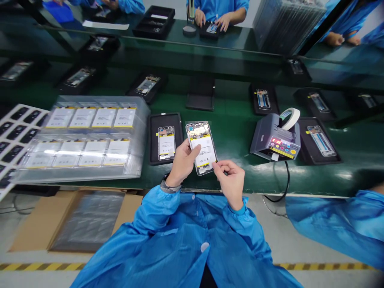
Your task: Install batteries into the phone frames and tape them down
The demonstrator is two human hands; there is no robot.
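An opened phone (pixel 205 151) with its white battery and circuit board showing is held above the front edge of the green bench. My left hand (pixel 183 162) grips its left side, the thumb lying over the battery. At the phone's lower right edge, my right hand (pixel 231 179) has thumb and forefinger pinched together at the battery's lower corner. Whatever lies between those fingertips is too small to make out. Just left of my hands, a second opened phone (pixel 166 143) with a battery rests in a black tray (pixel 153 140).
Clear plastic trays of batteries (pixel 136 148) are stacked at left, beside a sheet of black pieces (pixel 13 132). A tape dispenser (pixel 270 138) stands at right near another phone tray (pixel 333 154). More trays line the conveyor; co-workers' hands (pixel 211 20) work across it.
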